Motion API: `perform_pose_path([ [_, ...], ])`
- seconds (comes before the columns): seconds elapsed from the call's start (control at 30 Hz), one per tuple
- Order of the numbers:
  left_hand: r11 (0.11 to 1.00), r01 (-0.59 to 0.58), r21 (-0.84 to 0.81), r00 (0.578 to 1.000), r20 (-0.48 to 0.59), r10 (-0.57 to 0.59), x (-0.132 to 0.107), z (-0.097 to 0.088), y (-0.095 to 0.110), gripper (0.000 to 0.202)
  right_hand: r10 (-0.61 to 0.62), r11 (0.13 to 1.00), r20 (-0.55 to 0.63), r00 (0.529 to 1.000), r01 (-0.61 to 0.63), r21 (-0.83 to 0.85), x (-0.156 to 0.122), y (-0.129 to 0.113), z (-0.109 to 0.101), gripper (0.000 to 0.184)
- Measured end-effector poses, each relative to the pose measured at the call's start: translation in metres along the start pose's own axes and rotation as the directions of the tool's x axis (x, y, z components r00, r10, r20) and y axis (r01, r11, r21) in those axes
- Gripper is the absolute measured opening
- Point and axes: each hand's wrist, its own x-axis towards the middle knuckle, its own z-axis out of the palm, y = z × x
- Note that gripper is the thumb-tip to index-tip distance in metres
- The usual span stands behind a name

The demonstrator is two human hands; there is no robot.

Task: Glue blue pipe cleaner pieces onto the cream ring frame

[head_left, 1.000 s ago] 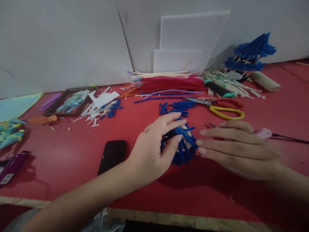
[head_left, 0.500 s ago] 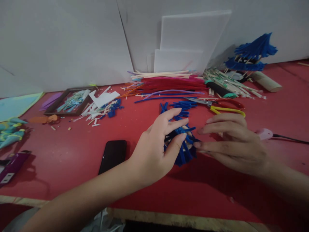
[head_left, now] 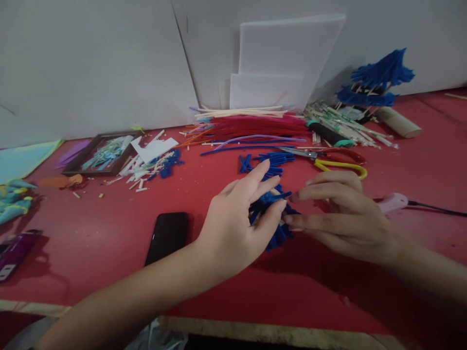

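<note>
A small craft piece made of blue pipe cleaners [head_left: 280, 239] is between my hands, low over the red table. My left hand [head_left: 237, 221] curls round it from the left, thumb and fingers on its upper side, covering much of it. At the piece's right edge my right hand [head_left: 346, 221] pinches with its fingertips, the other fingers bent above. Pale sticks or wood show faintly inside the blue strands. Just beyond my left fingertips lie short cut blue pipe cleaners [head_left: 275, 157].
Scissors [head_left: 321, 158] with red and yellow handles lie behind my right hand, a pink glue gun [head_left: 393, 202] with cord to its right. A black phone [head_left: 168, 237] is left of my forearm. Long pipe cleaners [head_left: 251, 127] line the wall; a blue-roofed model [head_left: 383, 70] stands far right.
My right hand has shifted slightly left, closer to my left hand and the blue piece. My left thumb reaches a bit further across it. The whole view has drifted slightly.
</note>
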Motion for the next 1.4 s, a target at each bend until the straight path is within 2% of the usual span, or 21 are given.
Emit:
perform_pose_path([
  [0.2,1.0,-0.017,0.013,1.0,-0.006,0.017,0.001,0.002,0.001,0.043,0.009,1.0,-0.028,1.0,-0.009,-0.026,-0.001,-0.003,-0.001,0.008],
  [0.37,1.0,-0.015,0.014,1.0,0.001,0.015,0.002,0.002,0.0,0.044,0.002,1.0,-0.062,0.998,-0.003,-0.022,-0.002,-0.006,-0.001,0.015],
  [0.57,1.0,-0.021,0.004,1.0,0.013,0.021,0.003,0.001,0.002,0.043,-0.005,1.0,-0.038,0.999,0.005,-0.018,0.0,-0.007,-0.001,0.011],
  [0.87,1.0,0.014,-0.028,0.999,0.052,-0.013,0.0,0.003,0.001,0.043,0.02,0.999,-0.039,0.999,-0.022,-0.037,-0.001,-0.013,-0.003,0.015],
  [1.07,0.994,-0.046,0.098,0.995,0.088,0.038,-0.001,0.003,-0.001,0.041,0.05,0.993,-0.027,0.998,-0.053,-0.106,-0.001,-0.023,-0.005,0.017],
  [1.4,0.976,-0.08,0.202,0.994,0.086,0.063,-0.001,0.005,0.001,0.038,0.0,0.99,0.01,1.0,0.002,-0.143,0.001,-0.026,-0.009,0.012],
])
